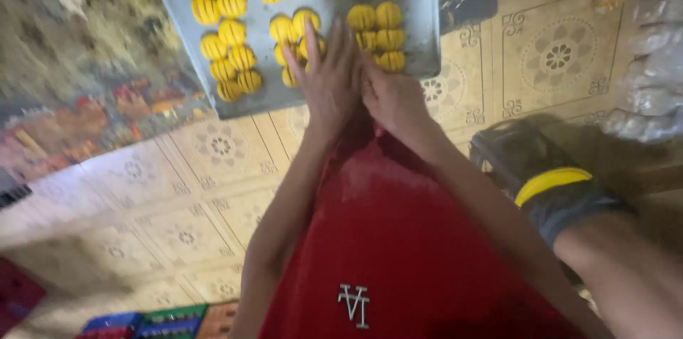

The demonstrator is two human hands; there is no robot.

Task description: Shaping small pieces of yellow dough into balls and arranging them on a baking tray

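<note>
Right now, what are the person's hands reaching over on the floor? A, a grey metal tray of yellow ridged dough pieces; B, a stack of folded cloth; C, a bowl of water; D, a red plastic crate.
A: both the left hand and the right hand lie at the near edge of the grey metal tray, over the clustered yellow ridged dough pieces on it.

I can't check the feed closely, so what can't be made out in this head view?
- Whether the left hand or right hand has a grip on anything: motion blur.
- Yellow ridged dough pieces beneath the hands: covered.
- Far end of the grey metal baking tray: cut off by the top edge.
</note>
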